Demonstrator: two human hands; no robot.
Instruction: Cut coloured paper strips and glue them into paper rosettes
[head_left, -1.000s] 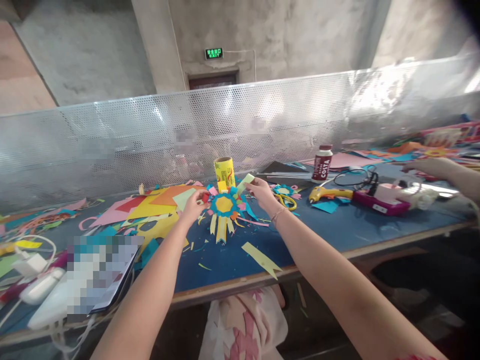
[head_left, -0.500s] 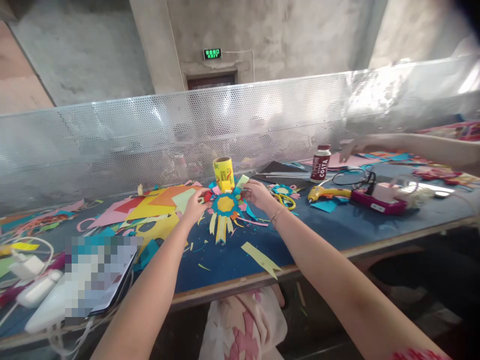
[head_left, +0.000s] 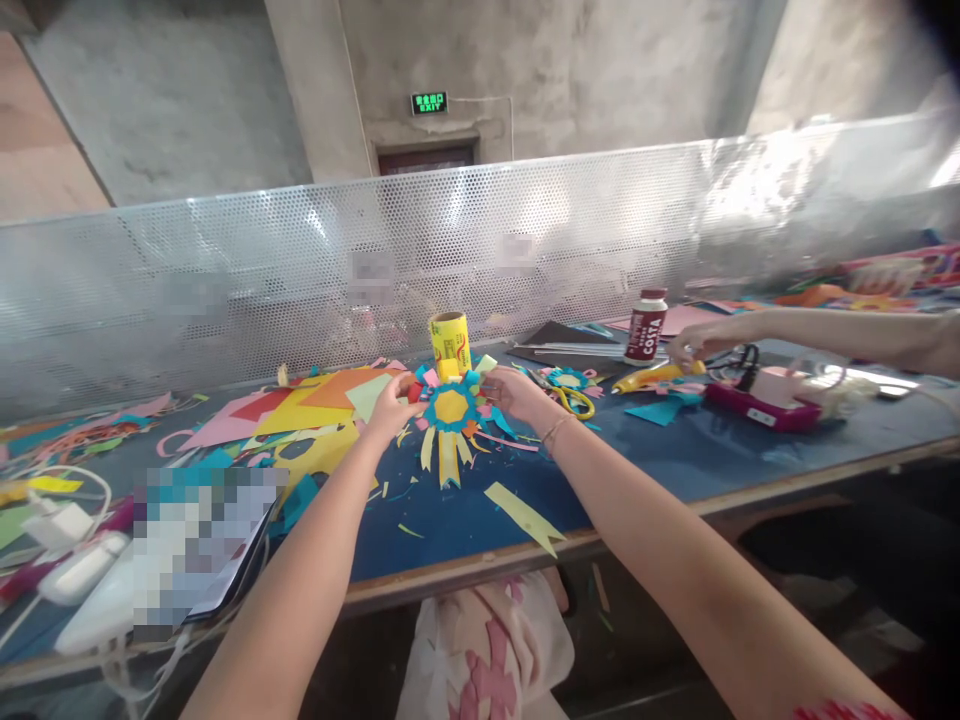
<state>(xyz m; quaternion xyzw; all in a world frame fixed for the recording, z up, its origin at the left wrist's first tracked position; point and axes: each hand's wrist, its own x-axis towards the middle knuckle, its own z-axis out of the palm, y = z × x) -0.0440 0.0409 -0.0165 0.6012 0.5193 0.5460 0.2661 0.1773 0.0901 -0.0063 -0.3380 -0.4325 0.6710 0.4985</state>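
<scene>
A paper rosette with a yellow centre, a blue ring, multicoloured petals and hanging strips is upright in front of me. My left hand pinches its left edge, near a red piece. At its right edge my right hand is closed with fingers on the paper petals; the fingertips are partly hidden. Just behind the rosette stands a yellow cardboard tube. A pale green notched paper strip lies near the table edge.
Coloured paper sheets and a phone lie left. Yellow scissors, another rosette, a brown bottle and a purple power strip are right. A co-worker's hand is at a yellow glue gun.
The co-worker's hand has come down from beside the bottle onto the glue gun, whose body has shifted slightly. My hands and the rosette have barely moved.
</scene>
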